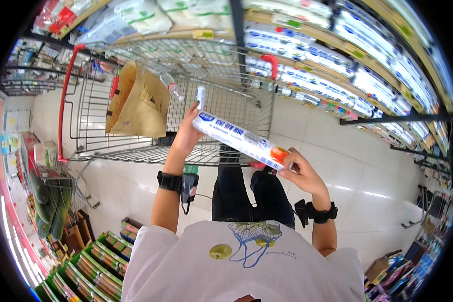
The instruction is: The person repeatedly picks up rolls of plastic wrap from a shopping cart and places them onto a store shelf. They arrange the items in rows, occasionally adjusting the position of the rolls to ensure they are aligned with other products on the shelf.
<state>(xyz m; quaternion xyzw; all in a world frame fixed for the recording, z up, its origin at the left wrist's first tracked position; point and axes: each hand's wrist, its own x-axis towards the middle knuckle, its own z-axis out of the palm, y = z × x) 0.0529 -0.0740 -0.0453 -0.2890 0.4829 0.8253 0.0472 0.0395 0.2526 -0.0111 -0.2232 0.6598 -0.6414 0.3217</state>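
Note:
My left hand [190, 132] and my right hand [305, 174] hold a long white cling film box [241, 137] at its two ends. The box slants down to the right, above the side of a wire shopping cart [234, 117]. Its right end bears a red picture. Just past my left hand stands out a slim white packaged item [200, 96]; whether it touches the hand or lies in the cart, I cannot tell. In the cart are a brown paper bag [145, 107] and a clear plastic bottle [171, 87].
Shelves with rows of white and blue boxes [313, 81] run along the far right. Packaged white goods [196, 15] fill the shelf behind the cart. Winter melons [47, 200] lie at left. A green display of packaged goods [87, 271] stands at lower left.

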